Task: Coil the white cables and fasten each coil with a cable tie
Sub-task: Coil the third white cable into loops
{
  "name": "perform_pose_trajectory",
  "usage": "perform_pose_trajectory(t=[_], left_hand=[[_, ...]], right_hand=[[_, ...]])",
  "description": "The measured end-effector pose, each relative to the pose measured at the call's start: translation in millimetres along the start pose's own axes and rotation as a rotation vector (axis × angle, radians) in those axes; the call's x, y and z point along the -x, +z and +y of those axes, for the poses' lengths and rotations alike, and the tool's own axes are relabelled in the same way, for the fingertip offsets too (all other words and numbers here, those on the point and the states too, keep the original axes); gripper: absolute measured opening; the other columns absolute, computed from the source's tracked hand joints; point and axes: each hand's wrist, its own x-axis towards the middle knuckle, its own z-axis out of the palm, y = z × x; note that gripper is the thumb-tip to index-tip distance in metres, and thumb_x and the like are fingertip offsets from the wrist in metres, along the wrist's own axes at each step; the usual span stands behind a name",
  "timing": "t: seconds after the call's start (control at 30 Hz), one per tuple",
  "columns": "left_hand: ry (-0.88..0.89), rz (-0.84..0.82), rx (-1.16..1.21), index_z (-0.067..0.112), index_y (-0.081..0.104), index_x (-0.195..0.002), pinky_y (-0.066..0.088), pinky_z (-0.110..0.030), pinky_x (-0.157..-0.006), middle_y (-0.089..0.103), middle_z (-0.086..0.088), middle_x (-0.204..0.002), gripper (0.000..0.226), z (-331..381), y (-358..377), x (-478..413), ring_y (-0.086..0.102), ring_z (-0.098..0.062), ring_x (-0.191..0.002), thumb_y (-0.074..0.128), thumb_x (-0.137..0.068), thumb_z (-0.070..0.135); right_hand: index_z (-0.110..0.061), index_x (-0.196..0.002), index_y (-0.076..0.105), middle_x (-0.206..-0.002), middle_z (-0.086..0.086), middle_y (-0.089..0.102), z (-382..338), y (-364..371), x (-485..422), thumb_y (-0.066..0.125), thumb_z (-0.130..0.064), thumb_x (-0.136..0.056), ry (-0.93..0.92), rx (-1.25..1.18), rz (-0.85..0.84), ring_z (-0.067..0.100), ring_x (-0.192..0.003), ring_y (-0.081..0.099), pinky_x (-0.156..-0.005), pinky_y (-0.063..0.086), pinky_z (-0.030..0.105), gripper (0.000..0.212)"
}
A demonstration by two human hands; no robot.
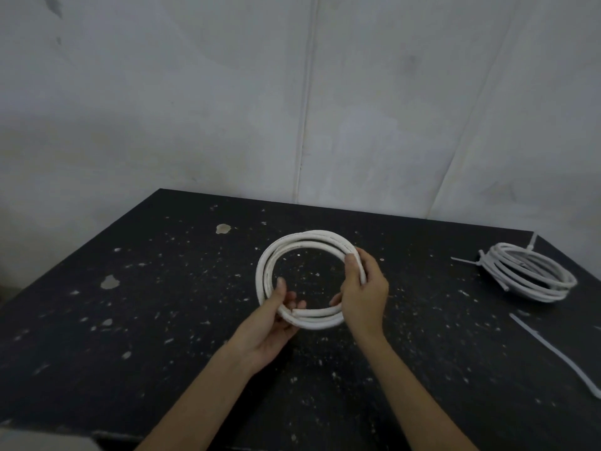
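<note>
A thick white cable (294, 244) is wound into a round coil of a few turns above the middle of the black table (146, 304). My left hand (276, 320) grips the coil's near-left side, thumb over the turns, and a cut cable end shows beside its fingers. My right hand (362, 289) holds the right side of the coil, fingers wrapped round the turns. At the far right lies a second coil (533, 276) of thinner white cable, fastened with a white cable tie (481, 260) whose tail sticks out to the left. A loose cable tie (553, 348) lies on the table's right side.
The black tabletop is scuffed and speckled with pale chips. A pale plastered wall (195, 109) rises just behind the table's far edge. The left edge of the table runs diagonally toward the near left corner.
</note>
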Motion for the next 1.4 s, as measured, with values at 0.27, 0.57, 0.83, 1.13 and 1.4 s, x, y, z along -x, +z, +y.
perform_pose_trajectory(t=[0.27,0.57,0.83,1.13,1.4], left_hand=[[0.102,-0.084,0.004,0.01,0.057,-0.078,0.037,-0.016,-0.043,0.033,0.006,-0.046,0.029,4,-4,-7,0.036,-0.005,-0.039,0.058,-0.082,0.038],[0.413,-0.01,-0.412,0.017,0.07,-0.108,0.048,-0.04,-0.094,0.072,-0.008,-0.105,0.05,32,-20,0,0.067,-0.022,-0.101,0.028,-0.101,0.042],[0.746,0.094,-0.969,0.032,0.068,-0.091,0.046,-0.013,-0.072,0.069,0.011,-0.089,0.023,41,-23,12,0.063,0.003,-0.081,0.051,-0.095,0.016],[0.867,-0.007,-1.094,0.017,0.064,-0.101,0.047,-0.012,-0.075,0.065,0.004,-0.095,0.016,47,-21,8,0.06,-0.003,-0.087,0.054,-0.093,0.007],[0.795,-0.176,-0.932,0.022,0.052,-0.113,0.047,-0.021,-0.093,0.056,-0.004,-0.118,0.023,37,-18,3,0.059,-0.008,-0.106,0.037,-0.101,0.011]], right_hand=[[-0.012,-0.109,0.064,-0.06,0.003,0.052,3,9,2,0.048,-0.02,-0.099,0.116,-0.059,-0.063,0.009,-0.038,0.044,-0.037,0.043,0.025,0.02],[-0.01,-0.121,0.062,-0.085,0.018,0.064,8,-3,-7,0.051,-0.02,-0.097,0.05,0.007,-0.124,0.01,-0.04,0.051,-0.036,0.045,0.023,0.028],[-0.01,-0.118,0.063,-0.07,0.009,0.063,8,-3,-5,0.051,-0.019,-0.098,0.051,0.009,-0.043,0.017,-0.037,0.048,-0.033,0.043,0.024,0.025],[-0.009,-0.114,0.063,-0.049,-0.008,0.051,-5,-7,-1,0.048,-0.018,-0.099,0.043,-0.08,-0.042,0.012,-0.033,0.042,-0.034,0.039,0.024,0.023],[-0.011,-0.111,0.063,-0.047,-0.008,0.048,-15,-11,-3,0.046,-0.017,-0.1,0.056,-0.098,-0.086,0.008,-0.034,0.04,-0.034,0.04,0.024,0.022]])
